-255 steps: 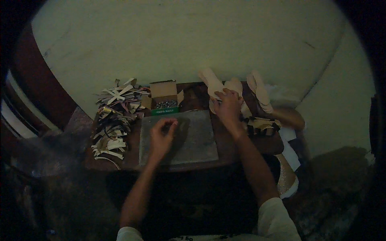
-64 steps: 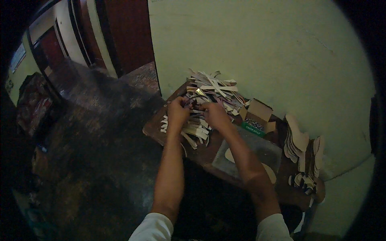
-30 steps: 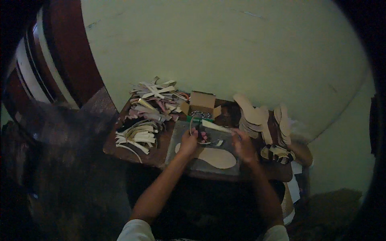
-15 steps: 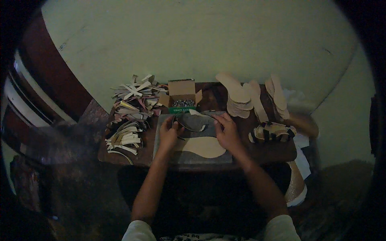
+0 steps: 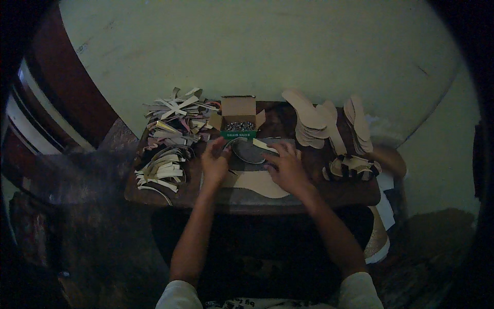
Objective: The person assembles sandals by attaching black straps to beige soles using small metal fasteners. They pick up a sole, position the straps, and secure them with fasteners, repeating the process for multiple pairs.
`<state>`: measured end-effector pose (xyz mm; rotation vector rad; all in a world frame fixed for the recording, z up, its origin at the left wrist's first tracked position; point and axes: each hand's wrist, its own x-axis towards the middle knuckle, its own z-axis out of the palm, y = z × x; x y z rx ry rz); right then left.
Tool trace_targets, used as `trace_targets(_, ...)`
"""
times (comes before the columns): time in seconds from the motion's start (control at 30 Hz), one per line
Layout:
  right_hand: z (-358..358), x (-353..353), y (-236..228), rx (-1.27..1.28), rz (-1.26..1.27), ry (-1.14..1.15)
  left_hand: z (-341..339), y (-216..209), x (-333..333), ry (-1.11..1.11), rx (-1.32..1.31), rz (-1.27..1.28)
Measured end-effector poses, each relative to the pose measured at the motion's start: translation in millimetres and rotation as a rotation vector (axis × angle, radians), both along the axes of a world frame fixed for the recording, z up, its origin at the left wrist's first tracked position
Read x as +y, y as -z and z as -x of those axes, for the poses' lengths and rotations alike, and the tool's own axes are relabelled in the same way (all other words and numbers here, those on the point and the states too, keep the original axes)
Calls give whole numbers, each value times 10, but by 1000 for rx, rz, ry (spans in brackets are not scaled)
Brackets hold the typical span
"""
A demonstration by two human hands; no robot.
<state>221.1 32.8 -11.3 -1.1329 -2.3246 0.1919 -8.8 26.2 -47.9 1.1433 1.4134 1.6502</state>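
Note:
A thin curved strip (image 5: 265, 147), dark with a pale face, bends into a loop between my two hands. My left hand (image 5: 214, 162) pinches its left end with thumb and fingers. On the other side, my right hand (image 5: 287, 167) has its fingers closed around the strip's right part, and some fingertips are hidden. Below the strip, a tan insole-shaped piece (image 5: 253, 183) lies sideways on a grey pad (image 5: 242, 198). The right hand partly covers the insole's upper right edge.
A heap of cut strips (image 5: 167, 167) fills the left of the brown table (image 5: 334, 194). Behind the pad stands an open box (image 5: 240, 110) of small metal nails. Stacked insoles (image 5: 309, 116) and strapped sandal uppers (image 5: 352, 167) lie at right; a wall rises behind.
My right hand has moved left and slightly down, over the strip and the insole's edge. My left hand has shifted slightly. The strip's loop looks rounder.

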Motion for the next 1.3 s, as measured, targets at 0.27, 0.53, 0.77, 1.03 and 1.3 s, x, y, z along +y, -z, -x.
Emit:
trace_targets(0.27,-34,76,60,93,-90,-27,-11,-4,9,10,-429,142)
trace_targets(0.53,-222,-60,-269,528,-6,-12,-59,28,93,22,-288,37)
trace_targets(0.77,-245,-153,-254,495,-19,-40,-233,-248,-125,79,150,-77)
trace_targets(1.03,124,-492,-61,99,-54,-315,-279,-458,-344,275,-27,160)
trace_targets(1.3,11,-454,39,-126,46,-91,-27,-590,-353,272,-110,312)
